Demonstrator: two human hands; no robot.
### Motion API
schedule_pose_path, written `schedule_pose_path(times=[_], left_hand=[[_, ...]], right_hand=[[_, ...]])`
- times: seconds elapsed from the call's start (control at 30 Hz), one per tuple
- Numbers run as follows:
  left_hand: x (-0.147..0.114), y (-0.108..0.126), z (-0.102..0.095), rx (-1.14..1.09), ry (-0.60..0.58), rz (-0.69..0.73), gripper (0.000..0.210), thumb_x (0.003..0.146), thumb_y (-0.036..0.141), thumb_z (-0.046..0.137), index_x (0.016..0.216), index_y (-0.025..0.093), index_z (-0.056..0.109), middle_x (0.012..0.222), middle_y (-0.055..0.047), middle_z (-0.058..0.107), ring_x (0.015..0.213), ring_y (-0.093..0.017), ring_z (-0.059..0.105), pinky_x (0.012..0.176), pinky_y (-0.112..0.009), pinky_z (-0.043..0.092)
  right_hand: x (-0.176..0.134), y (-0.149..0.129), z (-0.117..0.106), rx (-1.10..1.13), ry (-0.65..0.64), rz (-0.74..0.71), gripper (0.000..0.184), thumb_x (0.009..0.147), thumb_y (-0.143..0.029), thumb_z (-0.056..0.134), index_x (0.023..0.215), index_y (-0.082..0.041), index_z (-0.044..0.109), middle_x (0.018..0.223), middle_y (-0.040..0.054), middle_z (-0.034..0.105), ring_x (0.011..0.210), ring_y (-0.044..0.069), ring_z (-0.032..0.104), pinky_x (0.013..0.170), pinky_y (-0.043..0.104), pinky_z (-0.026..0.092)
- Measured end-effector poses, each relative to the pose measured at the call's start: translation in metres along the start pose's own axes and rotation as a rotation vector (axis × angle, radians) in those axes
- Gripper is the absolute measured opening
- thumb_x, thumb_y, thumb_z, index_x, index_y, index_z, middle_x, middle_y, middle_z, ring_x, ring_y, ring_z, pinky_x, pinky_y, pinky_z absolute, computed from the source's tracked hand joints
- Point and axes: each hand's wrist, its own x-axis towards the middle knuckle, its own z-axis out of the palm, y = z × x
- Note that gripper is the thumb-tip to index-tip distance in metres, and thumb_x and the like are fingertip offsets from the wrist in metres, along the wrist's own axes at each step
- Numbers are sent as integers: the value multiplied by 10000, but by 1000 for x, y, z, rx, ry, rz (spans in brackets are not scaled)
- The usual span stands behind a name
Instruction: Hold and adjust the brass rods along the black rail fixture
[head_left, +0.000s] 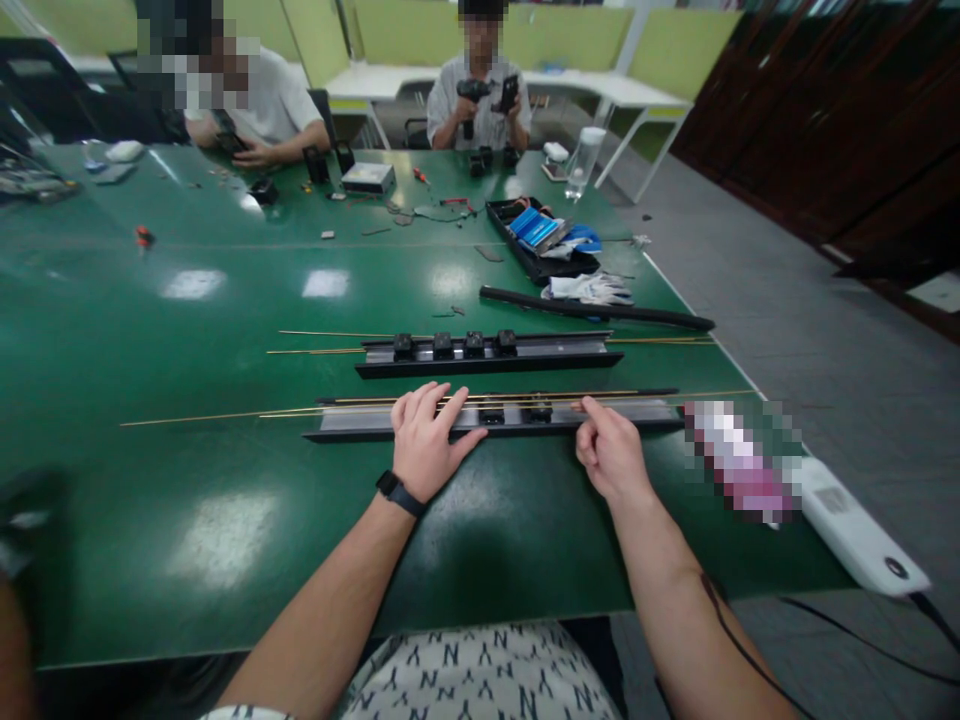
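Note:
A long black channel (pixel 352 422) with a silvery inside lies crosswise before me. Thin gold-coloured rods (pixel 300 412) run along it and stick out past its left end. Two black blocks sit inside, one black block (pixel 491 408) near my left hand and another black block (pixel 540 405) nearer my right. My left hand (pixel 431 440), with a dark watch on its wrist, rests across the channel, fingers spread over the rods. My right hand (pixel 611 445) is mostly curled, its index finger reaching to the rods at the channel; what its fingertips hold, if anything, cannot be made out.
Behind lies a second channel (pixel 570 353) with several black blocks. Farther back are a black tube (pixel 600 308), gloves (pixel 589 290) and a black tray (pixel 517 250). A white power strip (pixel 855 525) lies at right. Two people sit across the green table (pixel 225 520).

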Motion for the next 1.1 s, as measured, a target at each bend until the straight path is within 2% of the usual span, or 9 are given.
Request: schedule_pose_path(times=[0.7, 1.1], left_hand=[[1, 2, -2, -14, -32, -32, 537, 884, 551, 696, 1356, 301, 631, 1386, -102, 634, 1353, -333, 522, 1160, -525, 302], [1, 3, -4, 10, -45, -36, 527, 888, 541, 698, 1349, 293, 637, 1385, -108, 636, 1356, -326, 522, 1161, -515, 300]], right_hand=[[-1, -3, -1, 10, 18, 37, 271, 863, -421, 757, 883, -156, 704, 391, -56, 482, 281, 56, 295, 291, 170, 208], [-1, -4, -2, 19, 11, 22, 269, 864, -413, 763, 814, -169, 660, 376, -50, 483, 274, 61, 301, 293, 181, 217]])
